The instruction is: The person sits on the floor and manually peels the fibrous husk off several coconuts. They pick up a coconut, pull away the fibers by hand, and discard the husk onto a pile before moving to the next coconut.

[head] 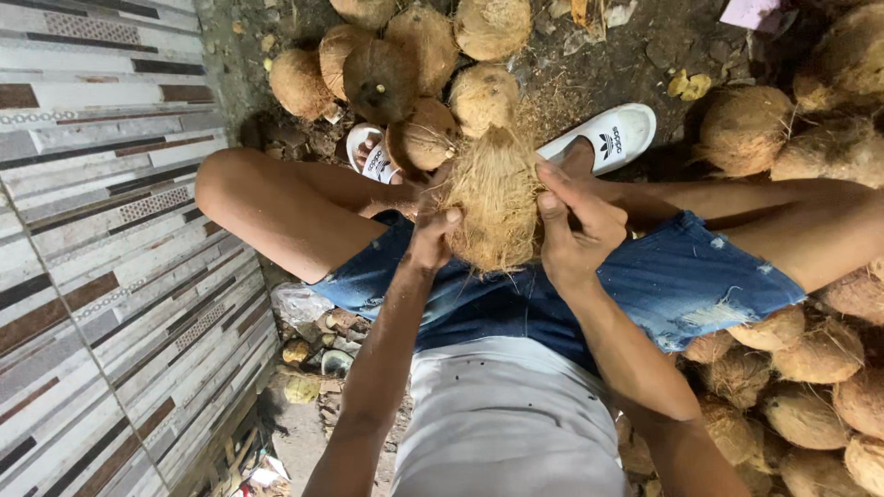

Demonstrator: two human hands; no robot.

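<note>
L hand (431, 232) and R hand (573, 230) both gripped a fibrous husked coconut (495, 201) w/ fingers curled, held above the lap over denim shorts (686, 276). White slide sandals (612, 136) w/ dark printed logo sat beyond. More coconuts (810, 405) piled at right; striped tile wall (101, 248) at left.

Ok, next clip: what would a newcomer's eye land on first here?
First, the shaggy brown coconut at the centre, gripped between the left hand and the right hand above the person's lap. Next, the heaps of husked coconuts: one pile on the dirt ahead by the white sandals, another at the right edge. A striped tiled wall fills the left side.
</note>
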